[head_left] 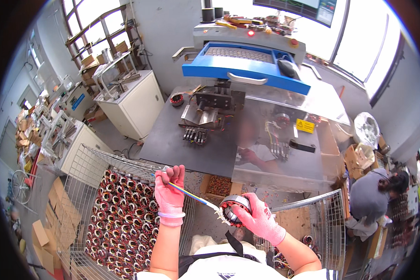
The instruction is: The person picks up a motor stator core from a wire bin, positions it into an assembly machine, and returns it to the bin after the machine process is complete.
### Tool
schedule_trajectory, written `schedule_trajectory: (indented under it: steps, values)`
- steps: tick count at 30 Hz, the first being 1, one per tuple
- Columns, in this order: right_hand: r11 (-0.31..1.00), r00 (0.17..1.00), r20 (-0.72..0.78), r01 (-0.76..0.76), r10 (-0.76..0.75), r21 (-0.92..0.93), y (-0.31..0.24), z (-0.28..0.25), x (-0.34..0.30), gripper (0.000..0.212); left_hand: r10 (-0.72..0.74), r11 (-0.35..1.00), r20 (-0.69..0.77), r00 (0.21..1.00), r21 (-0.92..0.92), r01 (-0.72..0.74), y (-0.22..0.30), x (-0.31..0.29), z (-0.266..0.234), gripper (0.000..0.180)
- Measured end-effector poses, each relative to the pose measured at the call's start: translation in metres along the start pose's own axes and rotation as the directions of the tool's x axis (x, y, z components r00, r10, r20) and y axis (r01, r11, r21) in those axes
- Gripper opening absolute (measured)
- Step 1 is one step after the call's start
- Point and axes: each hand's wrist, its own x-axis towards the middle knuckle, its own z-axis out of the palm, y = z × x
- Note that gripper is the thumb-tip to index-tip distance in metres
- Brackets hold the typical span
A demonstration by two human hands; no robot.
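Note:
My right hand [260, 218], in a pink glove, grips a motor stator [229, 203] with a metal outer ring and red insulation inside. From its left side runs a bundle of lead wires [191, 194], blue, yellow and white, with white lacing where it meets the stator. The gloved left hand [170, 190] is closed around the far ends of these wires, holding them stretched up and to the left. What sits at the wire tips is too small to make out. Both hands are above the gap between two wire baskets, in front of the workbench.
To the left, a wire basket [81, 196] is packed with stators. Another wire basket [333, 210] stands at the right. Ahead is a dark workbench [168, 144] carrying a black fixture [214, 100], beside a clear panel [266, 161]. A blue keyboard drawer [210, 70] juts out above. A person [368, 196] bends at far right.

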Motion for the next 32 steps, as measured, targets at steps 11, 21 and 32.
schedule_trajectory:
  steps: [11,21,32]
  values:
    - [0.827,0.942,0.256,-0.316,0.217,0.464,0.018,0.092,0.160,0.045,-0.445,0.839,0.108,0.889,0.397,0.372,0.011,0.075,-0.027,0.069]
    - [0.998,1.000,0.005,-0.016,0.016,-0.064,-0.023,0.158,0.237,0.047,-0.033,0.974,-0.168,0.985,0.216,0.069,0.024,0.176,-0.085,0.032]
    - [0.995,0.998,0.007,-0.060,0.061,-0.084,-0.025,0.072,0.178,0.039,0.508,0.782,-0.089,0.857,0.465,-0.415,0.206,0.281,-0.178,0.025]
